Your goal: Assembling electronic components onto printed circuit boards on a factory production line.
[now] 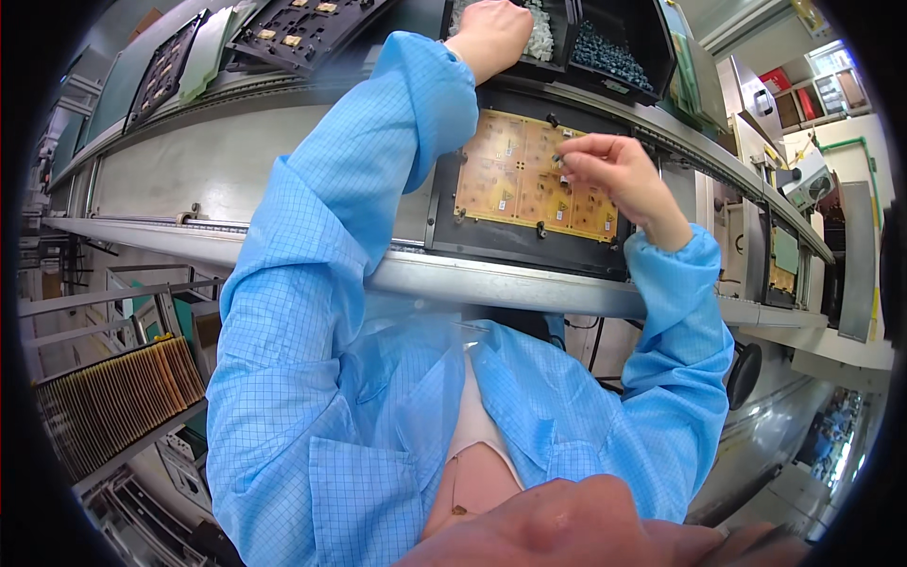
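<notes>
My left hand (493, 40) reaches into a black bin of small white parts (540, 33) at the top edge. Its fingers point down and away, so their tips and anything in them are hidden. Over the right half of a yellow-brown circuit board panel (491, 180), my right hand (619, 175) pinches a small dark electronic component (557, 161) between thumb and forefinger. Whether this component touches the board cannot be made out. The panel lies in a black carrier frame (442, 213), held by dark clips at its edges. A few small parts sit on it beside my fingers.
Right of the white parts stands a black bin of small blue parts (609, 57). Black trays (293, 38) with light pieces lean at the far left. A metal rail (510, 279) runs along the near edge. At lower left, a rack (123, 402) holds several upright boards.
</notes>
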`<action>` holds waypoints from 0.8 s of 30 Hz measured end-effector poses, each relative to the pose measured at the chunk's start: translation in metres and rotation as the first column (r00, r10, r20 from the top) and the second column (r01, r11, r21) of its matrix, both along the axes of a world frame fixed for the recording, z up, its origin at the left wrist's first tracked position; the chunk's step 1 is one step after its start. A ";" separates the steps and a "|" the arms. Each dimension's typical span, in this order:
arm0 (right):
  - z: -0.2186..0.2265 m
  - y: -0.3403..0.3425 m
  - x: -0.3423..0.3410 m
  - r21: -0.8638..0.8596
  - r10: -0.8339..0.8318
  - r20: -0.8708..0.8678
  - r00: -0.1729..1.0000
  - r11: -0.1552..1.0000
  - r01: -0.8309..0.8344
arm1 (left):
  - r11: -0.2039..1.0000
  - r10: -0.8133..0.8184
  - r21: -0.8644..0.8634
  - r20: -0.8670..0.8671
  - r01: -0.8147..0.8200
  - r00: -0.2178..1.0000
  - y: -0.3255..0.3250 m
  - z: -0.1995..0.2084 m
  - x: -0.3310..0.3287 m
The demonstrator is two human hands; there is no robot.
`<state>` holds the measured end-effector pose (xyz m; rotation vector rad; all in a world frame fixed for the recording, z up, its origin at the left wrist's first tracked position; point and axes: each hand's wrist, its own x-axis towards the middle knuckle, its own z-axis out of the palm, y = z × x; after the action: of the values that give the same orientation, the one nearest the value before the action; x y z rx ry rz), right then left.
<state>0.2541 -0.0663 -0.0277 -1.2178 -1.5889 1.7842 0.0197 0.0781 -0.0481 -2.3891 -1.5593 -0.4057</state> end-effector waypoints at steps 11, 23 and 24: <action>-0.010 -0.039 -0.013 0.422 -0.098 0.371 0.923 0.903 -0.074 | 0.994 -0.106 -0.019 0.077 0.108 0.991 0.001 0.002 0.022; -0.008 -0.032 -0.005 0.360 -0.088 0.349 0.933 0.932 -0.046 | 0.962 -0.261 0.019 0.349 0.272 0.900 0.009 0.005 0.006; -0.008 -0.030 -0.004 0.386 -0.105 0.346 0.932 0.922 -0.039 | 0.956 -0.287 0.047 0.361 0.290 0.887 0.009 0.006 0.007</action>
<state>0.2504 -0.0960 -0.0356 -1.4151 -1.9928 1.1807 0.0265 0.0870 -0.0417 -2.6758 -1.3288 -0.9566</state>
